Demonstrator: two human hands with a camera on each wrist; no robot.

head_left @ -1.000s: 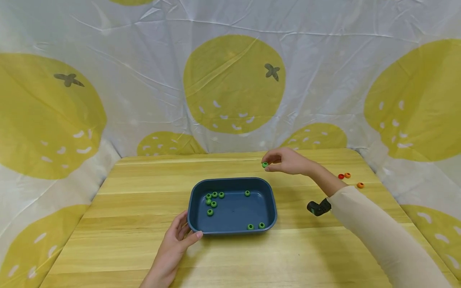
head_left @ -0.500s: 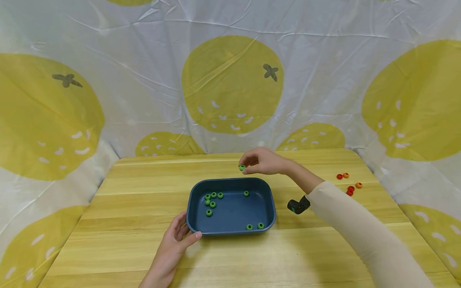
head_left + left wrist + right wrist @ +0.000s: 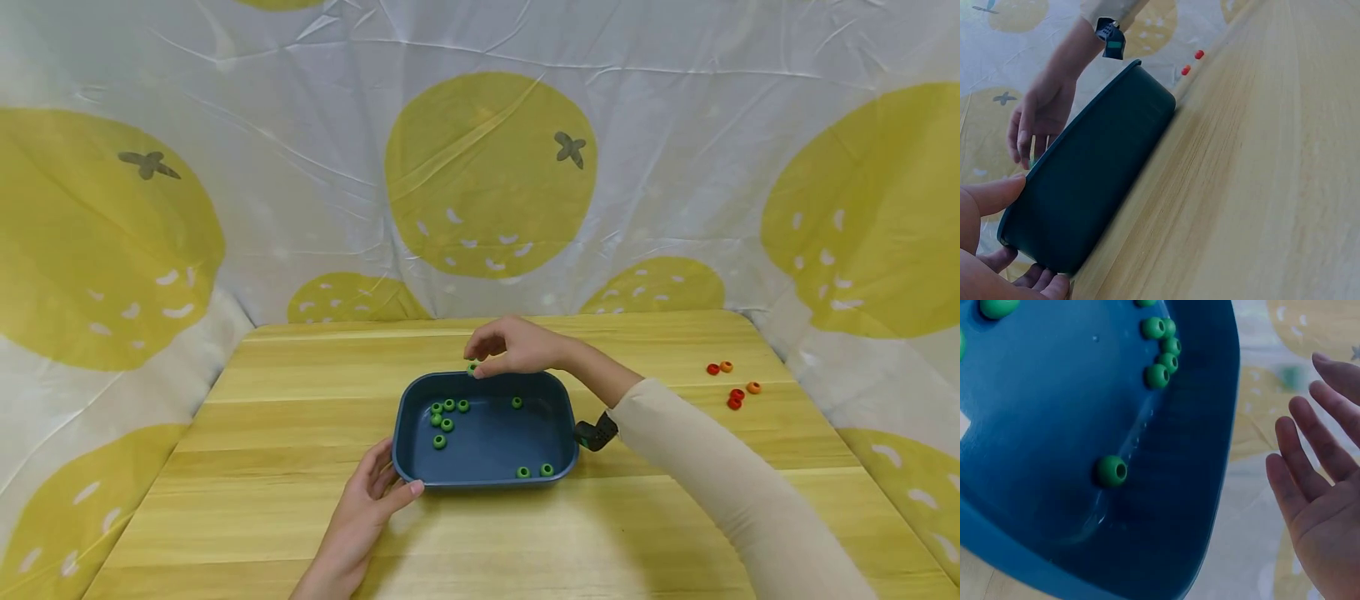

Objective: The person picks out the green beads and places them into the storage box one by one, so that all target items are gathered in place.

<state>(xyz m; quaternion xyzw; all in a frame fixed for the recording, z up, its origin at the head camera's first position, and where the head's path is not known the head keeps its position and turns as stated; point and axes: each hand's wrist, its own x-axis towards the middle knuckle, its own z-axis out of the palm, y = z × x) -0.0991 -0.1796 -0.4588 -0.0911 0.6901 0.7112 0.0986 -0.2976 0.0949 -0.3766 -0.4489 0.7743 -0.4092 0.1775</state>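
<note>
My left hand point(image 3: 358, 508) holds the near left corner of a blue plastic tray point(image 3: 487, 446), thumb at the rim and fingers curled against its side. In the head view, my right hand point(image 3: 513, 346) hovers over the tray's back edge with a green bead point(image 3: 472, 367) at its fingertips. The right wrist view shows this right hand point(image 3: 1329, 469) with fingers spread and thumb apart; the blurred green bead point(image 3: 1291, 376) lies just beyond the fingertips, apart from them. Several green beads point(image 3: 439, 442) lie in the tray, mostly towards its left side.
Red beads point(image 3: 737, 394) and orange beads point(image 3: 753, 387) lie on the wooden table point(image 3: 225, 500) at the far right. A black device point(image 3: 596, 432) hangs from the right wrist, by the tray's right edge. A fruit-patterned cloth point(image 3: 337, 192) surrounds the table's back and sides.
My right hand has moved left with the green bead, from right of the tray to above its back edge, and its fingers have parted. More red beads show now. The left hand stays put.
</note>
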